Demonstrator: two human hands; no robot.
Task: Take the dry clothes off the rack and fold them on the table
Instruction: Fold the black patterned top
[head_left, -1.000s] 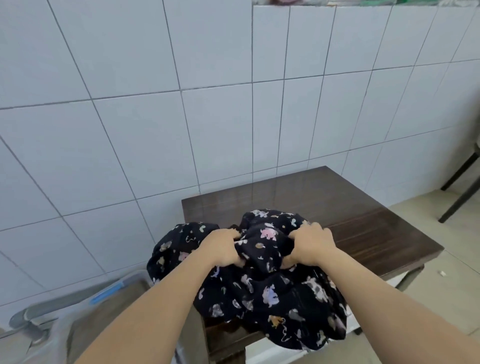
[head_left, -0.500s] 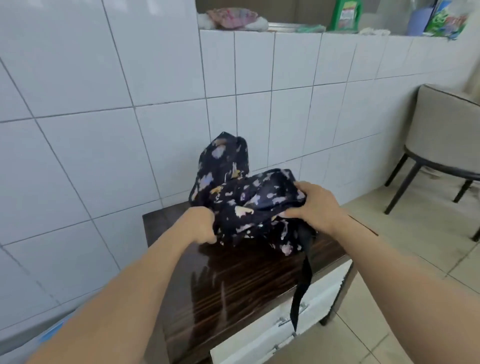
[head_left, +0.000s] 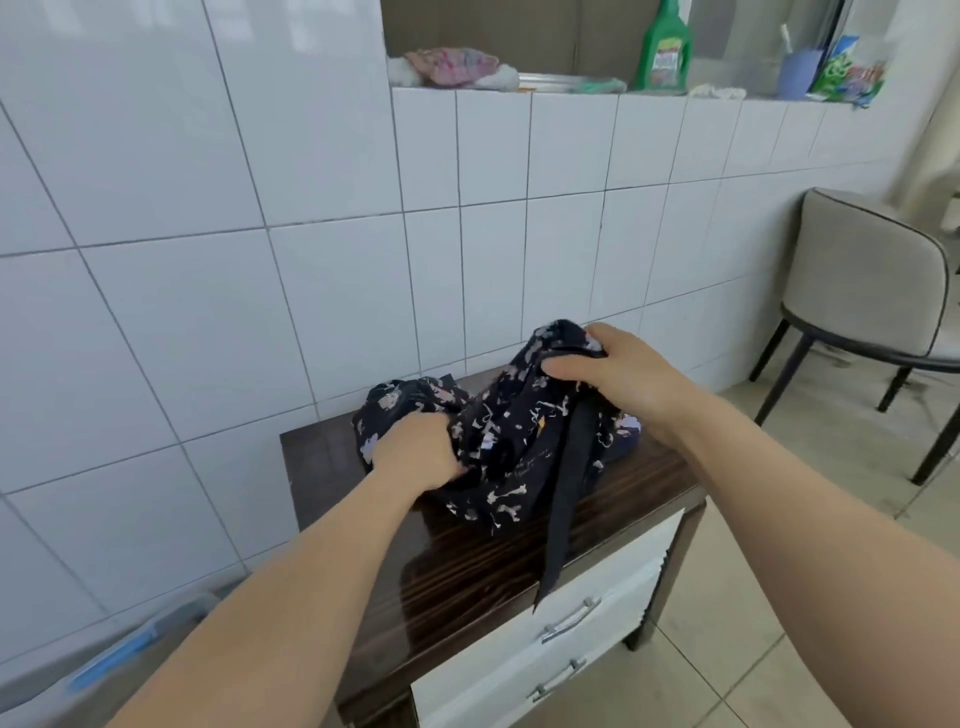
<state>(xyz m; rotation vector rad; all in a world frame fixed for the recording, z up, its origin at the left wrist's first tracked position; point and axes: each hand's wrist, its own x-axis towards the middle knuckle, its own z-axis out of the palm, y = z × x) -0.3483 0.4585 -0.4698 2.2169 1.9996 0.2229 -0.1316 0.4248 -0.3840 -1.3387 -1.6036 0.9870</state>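
Bunching garment (head_left: 511, 441) within both grips

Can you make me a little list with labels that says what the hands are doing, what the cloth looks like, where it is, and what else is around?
left hand: grips the cloth's near left side
right hand: grips the cloth's raised top
cloth: dark printed garment, bunched, not folded yet
strap: plain dark strip hanging over the table's front edge
table: dark wood top, white drawers below
chair: grey, at right
ledge: green bottle, blue cup
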